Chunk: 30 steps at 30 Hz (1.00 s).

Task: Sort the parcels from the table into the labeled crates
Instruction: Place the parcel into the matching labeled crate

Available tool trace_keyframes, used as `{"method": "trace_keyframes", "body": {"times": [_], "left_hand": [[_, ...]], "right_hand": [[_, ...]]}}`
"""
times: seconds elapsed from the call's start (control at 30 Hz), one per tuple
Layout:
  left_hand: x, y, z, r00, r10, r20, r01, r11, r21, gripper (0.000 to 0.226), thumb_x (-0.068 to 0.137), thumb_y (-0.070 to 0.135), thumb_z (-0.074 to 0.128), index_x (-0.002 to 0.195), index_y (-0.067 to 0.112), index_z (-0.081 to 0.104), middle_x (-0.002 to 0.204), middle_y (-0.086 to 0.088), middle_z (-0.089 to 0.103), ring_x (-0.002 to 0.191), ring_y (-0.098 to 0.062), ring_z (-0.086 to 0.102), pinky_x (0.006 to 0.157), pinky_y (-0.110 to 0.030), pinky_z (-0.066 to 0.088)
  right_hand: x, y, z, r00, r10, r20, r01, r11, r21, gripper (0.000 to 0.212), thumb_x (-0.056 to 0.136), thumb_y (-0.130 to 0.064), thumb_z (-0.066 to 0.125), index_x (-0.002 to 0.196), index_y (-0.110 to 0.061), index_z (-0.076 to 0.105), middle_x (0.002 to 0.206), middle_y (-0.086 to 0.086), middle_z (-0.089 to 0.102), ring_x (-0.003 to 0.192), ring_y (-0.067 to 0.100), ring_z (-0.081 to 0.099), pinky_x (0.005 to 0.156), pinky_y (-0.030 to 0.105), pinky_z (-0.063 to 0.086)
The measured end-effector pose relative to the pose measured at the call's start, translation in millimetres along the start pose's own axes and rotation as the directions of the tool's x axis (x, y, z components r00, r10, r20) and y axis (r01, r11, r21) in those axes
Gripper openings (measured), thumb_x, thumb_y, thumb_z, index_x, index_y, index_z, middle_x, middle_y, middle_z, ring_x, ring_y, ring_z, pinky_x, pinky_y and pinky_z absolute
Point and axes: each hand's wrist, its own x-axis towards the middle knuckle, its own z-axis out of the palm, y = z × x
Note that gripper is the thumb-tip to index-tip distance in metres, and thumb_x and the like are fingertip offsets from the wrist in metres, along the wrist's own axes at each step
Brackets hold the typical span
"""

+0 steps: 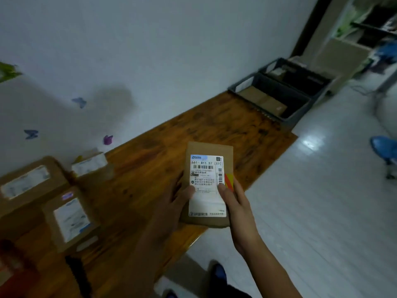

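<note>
Cardboard parcel [209,183], flat and brown, held in both hands above the near edge of the wooden table [214,125], label side up; white shipping label with barcodes and the printed figures 661 811 57 (smaller print not legible), plus a red and yellow sticker at the label's right edge. Left hand [174,201]: thumb pressed on the label's left margin, fingers curled under the parcel's left side. Right hand [234,203]: thumb on the label's right margin, fingers wrapped round the right edge. Further parcels lying on the table at left, blurred: a large box [28,183] with a pale label, a medium box [68,218] with a white and blue label just beside it, and a small white-topped packet [90,163] close to the wall. Two dark crates [300,104] stand side by side on the floor just beyond the table's far end, against the wall, each with a white tag on its wall; the nearer one contains a flat brown carton [264,100], the farther one a smaller pale item, indistinct. Butterfly stickers [31,134] on the white wall [150,50]. Pale tiled floor [322,201] at right.
</note>
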Motion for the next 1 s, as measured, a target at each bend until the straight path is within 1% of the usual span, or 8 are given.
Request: {"method": "trace_keyframes", "body": {"times": [0.13, 0.23, 0.33, 0.47, 0.57, 0.7, 0.83, 1.0], "left_hand": [[50, 10, 61, 0.987, -0.052, 0.155, 0.042, 0.997, 0.065, 0.019, 0.099, 0.030, 0.057, 0.106, 0.047, 0.055, 0.103, 0.026, 0.064, 0.074, 0.014, 0.066, 0.056, -0.008, 0.049], [89, 21, 123, 0.961, -0.042, 0.272, 0.009, 0.992, 0.124, 0.021, 0.098, 0.038, 0.054, 0.116, 0.050, 0.056, 0.099, 0.026, 0.070, 0.085, 0.008, 0.069, 0.060, -0.010, 0.052], [131, 30, 188, 0.922, -0.040, 0.384, -0.020, 0.989, 0.150, 0.034, 0.097, 0.043, 0.054, 0.130, 0.047, 0.054, 0.112, 0.022, 0.072, 0.097, -0.001, 0.071, 0.069, -0.016, 0.056], [197, 53, 294, 0.865, -0.034, 0.500, -0.072, 0.979, 0.192, 0.047, 0.087, 0.059, 0.062, 0.132, 0.052, 0.051, 0.122, 0.021, 0.069, 0.105, -0.004, 0.069, 0.081, -0.026, 0.059], [245, 57, 363, 0.870, -0.009, 0.493, -0.077, 0.985, 0.155, 0.041, 0.091, 0.048, 0.065, 0.130, 0.050, 0.054, 0.117, 0.019, 0.070, 0.104, -0.006, 0.070, 0.079, -0.024, 0.059], [335, 44, 444, 0.901, 0.011, 0.433, -0.121, 0.967, 0.226, 0.065, 0.082, 0.071, 0.067, 0.141, 0.056, 0.043, 0.147, 0.013, 0.050, 0.137, -0.019, 0.048, 0.109, -0.053, 0.044], [429, 29, 508, 0.912, -0.046, 0.408, -0.068, 0.963, 0.260, 0.067, 0.080, 0.075, 0.065, 0.140, 0.062, 0.038, 0.146, 0.015, 0.051, 0.136, -0.020, 0.050, 0.108, -0.054, 0.044], [540, 38, 594, 0.898, -0.034, 0.438, -0.046, 0.984, 0.170, 0.063, 0.082, 0.069, 0.069, 0.138, 0.058, 0.043, 0.136, 0.013, 0.061, 0.125, -0.018, 0.060, 0.103, -0.050, 0.050]], "right_hand": [[20, -21, -55, 0.992, -0.021, -0.123, 0.018, 1.000, -0.021, 0.055, 0.088, -0.048, 0.058, 0.142, -0.043, 0.047, 0.125, -0.011, 0.071, 0.111, 0.018, 0.071, 0.092, 0.042, 0.060], [37, -36, -111, 0.972, -0.027, -0.232, 0.030, 1.000, 0.009, 0.046, 0.095, -0.046, 0.056, 0.140, -0.047, 0.048, 0.126, -0.011, 0.070, 0.112, 0.017, 0.070, 0.095, 0.045, 0.058], [60, -52, -170, 0.935, -0.017, -0.356, 0.044, 0.997, 0.068, 0.040, 0.096, -0.043, 0.056, 0.137, -0.046, 0.053, 0.122, -0.010, 0.073, 0.108, 0.016, 0.072, 0.094, 0.045, 0.059], [107, -97, -264, 0.895, -0.072, -0.440, 0.108, 0.992, 0.059, 0.039, 0.099, -0.039, 0.055, 0.138, -0.044, 0.054, 0.123, -0.010, 0.072, 0.109, 0.015, 0.071, 0.089, 0.042, 0.060], [139, -138, -327, 0.893, -0.095, -0.439, 0.124, 0.992, 0.037, 0.038, 0.097, -0.044, 0.055, 0.135, -0.049, 0.054, 0.122, -0.013, 0.072, 0.108, 0.013, 0.071, 0.090, 0.041, 0.060], [194, -187, -407, 0.896, -0.124, -0.427, 0.133, 0.991, -0.008, 0.048, 0.085, -0.057, 0.058, 0.132, -0.057, 0.052, 0.121, -0.016, 0.071, 0.112, 0.015, 0.069, 0.094, 0.047, 0.058], [261, -216, -468, 0.893, -0.123, -0.432, 0.126, 0.992, -0.022, 0.038, 0.096, -0.048, 0.058, 0.133, -0.054, 0.054, 0.123, -0.013, 0.071, 0.113, 0.015, 0.069, 0.097, 0.046, 0.057], [369, -247, -544, 0.876, -0.111, -0.469, 0.112, 0.993, -0.025, 0.038, 0.100, -0.037, 0.057, 0.137, -0.044, 0.055, 0.122, -0.010, 0.072, 0.108, 0.015, 0.071, 0.096, 0.043, 0.058]]}}
